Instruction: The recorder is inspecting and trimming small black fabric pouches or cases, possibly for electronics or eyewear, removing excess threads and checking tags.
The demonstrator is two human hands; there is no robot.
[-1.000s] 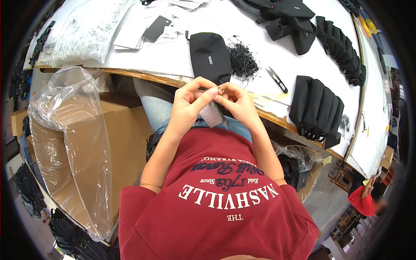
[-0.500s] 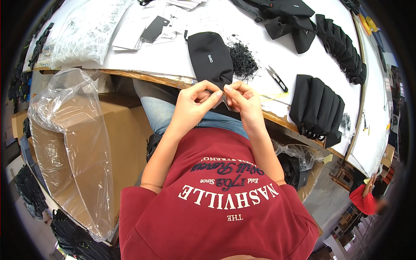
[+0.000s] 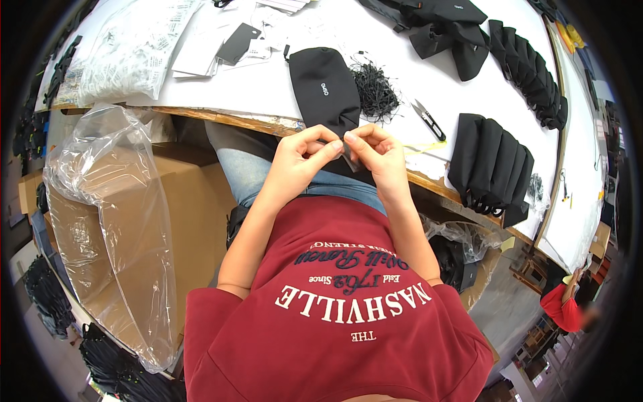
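A black fabric pouch (image 3: 323, 87) with a small pale mark lies at the table's front edge, its near end reaching my fingers. My left hand (image 3: 303, 155) and my right hand (image 3: 375, 151) meet there, fingertips pinched almost together. What sits between the fingertips is too small to make out. A small dark flat piece (image 3: 351, 162) shows just below them, partly hidden by the fingers. A tangled heap of black cords (image 3: 375, 92) rests right of the pouch. Farther right lie black-handled thread snips (image 3: 431, 120), blades pointing away.
Stacked black pouches (image 3: 492, 164) stand at the right edge, with another row (image 3: 529, 74) behind. White cards and a dark tag (image 3: 239, 43) lie at the far left beside a clear bag (image 3: 137, 57). A plastic-covered carton (image 3: 134, 234) stands left. Another person (image 3: 564, 305) is far right.
Both hands stay pinched close together at the pouch's near end, with only slight finger movement. The small dark piece below them shows a little more.
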